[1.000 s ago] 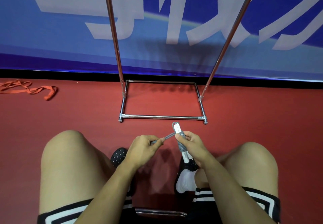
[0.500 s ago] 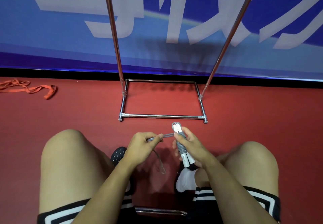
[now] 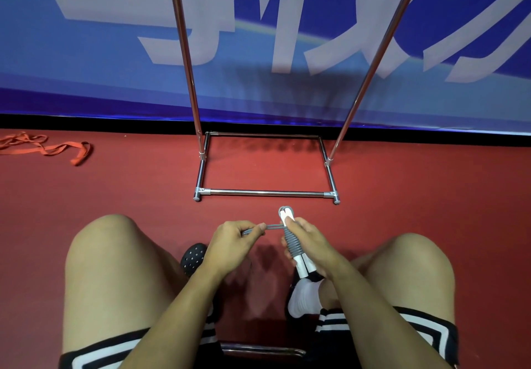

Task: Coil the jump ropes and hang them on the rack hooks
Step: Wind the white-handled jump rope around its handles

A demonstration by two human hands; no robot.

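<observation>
The right hand [image 3: 309, 239] is clamped around the paired white handles [image 3: 301, 266] to steady the bundle; the left hand [image 3: 232, 242] pinches the grey jump rope [image 3: 274, 226], pulling it taut for a tight wrap. Farther off, the rack [image 3: 267, 193] stands on the red floor [image 3: 416, 196].

jump rope [image 3: 290, 243]: grey cord wound tight around two white handles, held side by side, tilted | loose end: pulled straight out to the left | rack [image 3: 267, 193]: shiny metal, standing on red floor, just past rope

red floor [image 3: 402, 184], blue lettered wall banner [image 3: 86, 61]
</observation>
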